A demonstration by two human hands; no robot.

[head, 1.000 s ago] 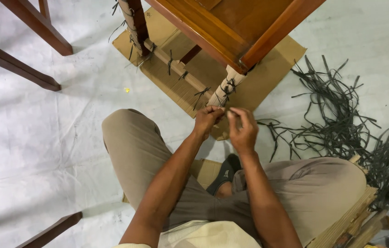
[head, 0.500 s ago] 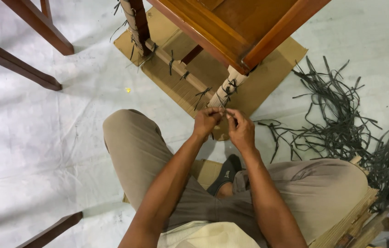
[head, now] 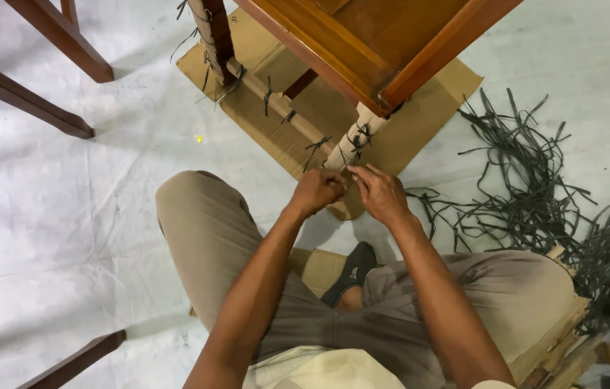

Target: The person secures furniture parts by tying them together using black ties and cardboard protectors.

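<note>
I sit on the floor in front of a brown wooden chair [head: 391, 43] that stands on flat cardboard [head: 420, 122]. Its near leg [head: 352, 144] is wrapped in pale paper and tied with dark strips. My left hand [head: 317, 191] is closed at the bottom of this leg, pinching what looks like a dark strip. My right hand [head: 379, 193] is right beside it, fingers bent, thumb and forefinger touching the wrap at the leg's foot. The strip itself is mostly hidden by my fingers.
A loose heap of dark strips [head: 535, 187] lies on the white floor sheet to my right. A wrapped crossbar [head: 276, 101] and far leg [head: 211, 36] carry more ties. Other dark wooden legs [head: 38, 108] stand at the left and bottom left [head: 74, 360].
Both hands have stayed at the foot of the wrapped leg, with only small finger movements. The view has shifted slightly.
</note>
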